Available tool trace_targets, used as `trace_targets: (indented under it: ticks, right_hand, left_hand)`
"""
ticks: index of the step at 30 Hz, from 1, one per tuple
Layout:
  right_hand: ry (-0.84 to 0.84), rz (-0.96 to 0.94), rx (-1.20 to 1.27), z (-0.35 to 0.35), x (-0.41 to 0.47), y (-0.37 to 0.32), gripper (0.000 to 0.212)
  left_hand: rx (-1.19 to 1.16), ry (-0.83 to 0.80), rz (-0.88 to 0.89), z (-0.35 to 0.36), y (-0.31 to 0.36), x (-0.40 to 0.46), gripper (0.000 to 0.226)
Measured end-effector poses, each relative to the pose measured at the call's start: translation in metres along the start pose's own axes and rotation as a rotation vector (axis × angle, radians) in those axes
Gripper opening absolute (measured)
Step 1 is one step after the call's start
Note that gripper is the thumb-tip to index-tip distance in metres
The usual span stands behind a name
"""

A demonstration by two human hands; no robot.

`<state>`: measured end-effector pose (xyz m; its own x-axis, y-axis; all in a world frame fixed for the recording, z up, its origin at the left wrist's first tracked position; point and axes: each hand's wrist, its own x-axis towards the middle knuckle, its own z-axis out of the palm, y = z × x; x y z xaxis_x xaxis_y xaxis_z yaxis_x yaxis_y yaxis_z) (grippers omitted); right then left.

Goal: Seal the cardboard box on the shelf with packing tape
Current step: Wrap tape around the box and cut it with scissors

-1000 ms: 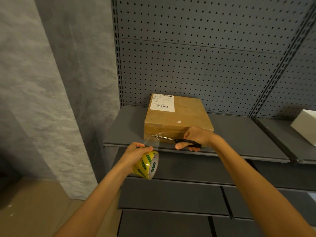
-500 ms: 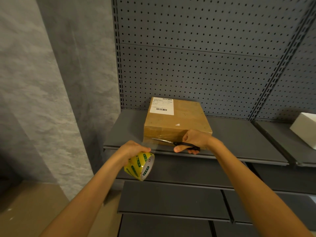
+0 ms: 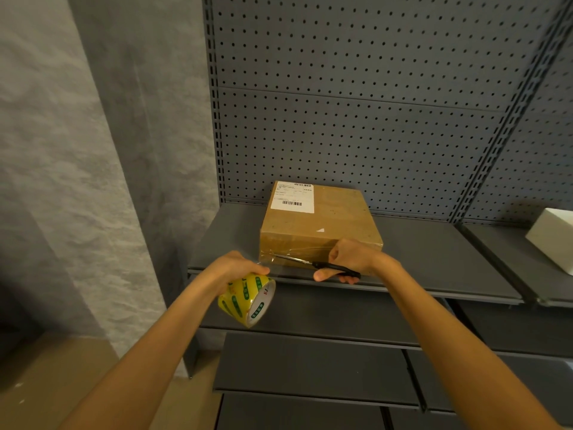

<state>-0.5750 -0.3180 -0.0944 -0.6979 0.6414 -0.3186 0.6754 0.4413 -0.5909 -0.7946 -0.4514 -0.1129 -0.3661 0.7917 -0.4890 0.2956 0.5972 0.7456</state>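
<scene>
A flat brown cardboard box with a white shipping label lies on the grey shelf. Clear tape shines across its front face. My left hand grips a yellow and green packing tape roll just below the shelf's front edge, left of the box. A short clear strip runs from the roll up to the box's front left corner. My right hand holds black-handled scissors against the box's front, blades pointing left at that strip.
A grey pegboard backs the shelf. A white box sits on the neighbouring shelf at the right. More grey shelves step out below. A grey textured wall stands to the left, with brown cardboard on the floor.
The scissors' blades have closed and slid left along the box front toward the tape strip. My left hand with the roll has stayed near the shelf edge.
</scene>
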Motion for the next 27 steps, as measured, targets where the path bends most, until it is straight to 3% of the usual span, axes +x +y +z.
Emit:
trace_targets:
  ticks: [9,18,27]
  right_hand:
    - [0.02,0.003,-0.009,0.0,0.001,-0.001,0.051]
    - [0.001,0.029,-0.037,0.01,-0.001,0.008,0.067]
    - [-0.055,0.064,-0.031,-0.001,-0.019,0.011,0.051]
  left_hand:
    - [0.124,0.018,0.0,-0.009,0.0,0.003,0.044]
    - [0.095,0.003,0.007,-0.008,-0.009,-0.003,0.026]
    - [-0.079,0.026,0.087,0.008,-0.02,-0.004,0.02]
